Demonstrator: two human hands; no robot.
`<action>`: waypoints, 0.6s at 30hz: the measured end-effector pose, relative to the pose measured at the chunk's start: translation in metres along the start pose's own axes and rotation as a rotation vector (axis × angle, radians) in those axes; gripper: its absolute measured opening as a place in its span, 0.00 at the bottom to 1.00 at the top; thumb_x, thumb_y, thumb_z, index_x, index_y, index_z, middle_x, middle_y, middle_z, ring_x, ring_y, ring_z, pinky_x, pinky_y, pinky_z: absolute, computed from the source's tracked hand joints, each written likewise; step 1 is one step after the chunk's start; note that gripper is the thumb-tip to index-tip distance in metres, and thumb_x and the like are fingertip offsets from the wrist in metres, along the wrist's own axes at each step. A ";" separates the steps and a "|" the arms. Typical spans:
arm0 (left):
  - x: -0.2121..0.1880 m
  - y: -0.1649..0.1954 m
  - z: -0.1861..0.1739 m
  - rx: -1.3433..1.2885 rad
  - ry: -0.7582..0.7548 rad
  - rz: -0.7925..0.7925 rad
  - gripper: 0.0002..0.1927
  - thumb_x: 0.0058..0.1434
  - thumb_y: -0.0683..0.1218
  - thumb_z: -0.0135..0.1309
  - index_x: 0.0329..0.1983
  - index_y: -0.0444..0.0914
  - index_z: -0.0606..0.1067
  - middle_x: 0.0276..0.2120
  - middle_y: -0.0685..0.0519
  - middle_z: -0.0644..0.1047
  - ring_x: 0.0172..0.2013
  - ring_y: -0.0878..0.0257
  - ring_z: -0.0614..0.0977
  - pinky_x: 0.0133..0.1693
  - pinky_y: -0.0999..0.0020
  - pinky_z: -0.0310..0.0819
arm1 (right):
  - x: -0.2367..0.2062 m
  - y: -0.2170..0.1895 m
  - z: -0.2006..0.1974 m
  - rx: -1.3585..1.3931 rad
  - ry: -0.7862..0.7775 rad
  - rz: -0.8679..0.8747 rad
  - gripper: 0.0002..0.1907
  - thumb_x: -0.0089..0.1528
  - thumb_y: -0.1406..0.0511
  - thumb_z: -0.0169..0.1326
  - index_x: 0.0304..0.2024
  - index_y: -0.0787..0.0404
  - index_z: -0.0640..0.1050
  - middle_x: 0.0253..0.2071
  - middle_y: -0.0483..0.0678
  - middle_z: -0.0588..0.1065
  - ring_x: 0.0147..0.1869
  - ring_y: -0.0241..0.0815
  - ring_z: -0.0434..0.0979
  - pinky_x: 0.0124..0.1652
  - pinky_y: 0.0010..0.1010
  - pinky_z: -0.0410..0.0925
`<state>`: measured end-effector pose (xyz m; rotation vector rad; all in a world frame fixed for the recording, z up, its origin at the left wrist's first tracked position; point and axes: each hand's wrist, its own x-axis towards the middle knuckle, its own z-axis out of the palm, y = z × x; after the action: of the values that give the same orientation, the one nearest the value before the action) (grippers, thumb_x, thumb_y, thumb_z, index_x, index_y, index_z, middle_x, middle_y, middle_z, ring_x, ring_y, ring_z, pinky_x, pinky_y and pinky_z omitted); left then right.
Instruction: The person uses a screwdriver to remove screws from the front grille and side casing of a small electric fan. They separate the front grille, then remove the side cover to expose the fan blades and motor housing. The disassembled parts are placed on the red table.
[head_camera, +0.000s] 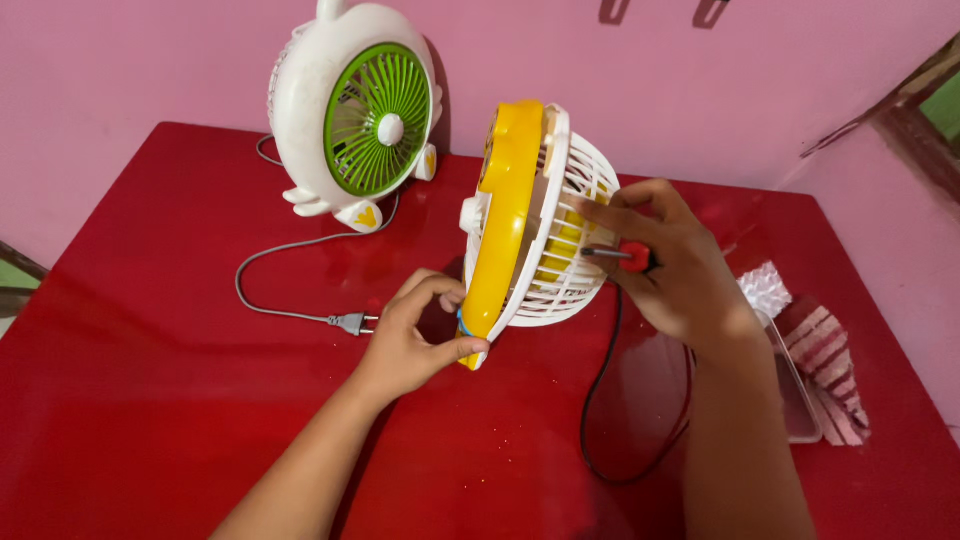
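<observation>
The left hand (415, 340) held the yellow fan (520, 225) upright on the red table (150, 400) while the right hand (665, 265) gripped a screwdriver (622, 255), probably turning a screw, needing a steady tip.

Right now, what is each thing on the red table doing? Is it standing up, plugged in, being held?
Yellow fan: upright on its edge, steadied at the bottom by the left hand.
Screwdriver: held by the right hand, tip at the fan's white grille.
Green fan: standing upright, blades not blurred.
Grey plug: lying loose on the table, unplugged.
Black cord: slack, looped on the table.
</observation>
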<state>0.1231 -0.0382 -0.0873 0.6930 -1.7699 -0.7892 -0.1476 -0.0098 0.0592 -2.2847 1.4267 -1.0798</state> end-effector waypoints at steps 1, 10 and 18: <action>0.002 0.000 0.000 -0.004 -0.009 -0.004 0.27 0.49 0.50 0.74 0.46 0.37 0.74 0.40 0.54 0.72 0.41 0.63 0.74 0.47 0.68 0.73 | 0.000 0.000 0.000 -0.013 0.002 0.000 0.28 0.55 0.73 0.65 0.59 0.52 0.79 0.52 0.48 0.70 0.52 0.44 0.76 0.49 0.33 0.73; 0.000 0.007 0.001 -0.011 -0.036 -0.015 0.25 0.52 0.48 0.72 0.47 0.37 0.72 0.41 0.54 0.71 0.40 0.64 0.72 0.47 0.69 0.72 | -0.002 -0.004 -0.003 -0.067 -0.022 -0.002 0.30 0.55 0.75 0.63 0.59 0.52 0.78 0.53 0.47 0.71 0.52 0.43 0.78 0.47 0.31 0.75; -0.006 0.009 -0.005 -0.014 -0.101 -0.040 0.24 0.55 0.46 0.70 0.50 0.37 0.71 0.44 0.53 0.71 0.41 0.63 0.72 0.48 0.67 0.72 | -0.006 -0.005 -0.003 -0.120 -0.012 -0.086 0.30 0.55 0.75 0.64 0.60 0.52 0.78 0.53 0.49 0.72 0.48 0.42 0.78 0.44 0.32 0.73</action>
<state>0.1290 -0.0297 -0.0825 0.6921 -1.8442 -0.8762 -0.1479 -0.0013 0.0617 -2.4526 1.4375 -1.0283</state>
